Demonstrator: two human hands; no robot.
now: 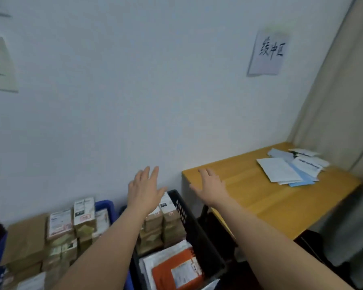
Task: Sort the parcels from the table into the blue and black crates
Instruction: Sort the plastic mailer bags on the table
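1. Both hands empty: left hand (144, 190) spread flat with straight fingers, raised above the far end of the black crate (199, 231); right hand (212, 188) likewise spread and released, hovering at the near-left corner of the table (266, 204), grasping nothing.
2. Blue crate (106, 207) at the lower left, packed with brown cardboard parcels (71, 229), several standing on end with white labels facing up.
3. Black crate just right of it, also well filled: brown boxes (161, 227) stacked toward its far end, an orange mailer (176, 268) lying on flat white envelopes toward its near end.
4. Still on the table: a loose pile of flat white and blue parcels (291, 167) near the far-right corner, overlapping one another, well apart from both hands.
5. Rest of the tabletop bare wood, as far as visible.
6. Judged well along: most parcels apparently crated already, only that small heap left to sort.
7. Likely next: a reach across the table toward the far-right corner, then a choice of crate per parcel; labels too blurred to tell which.
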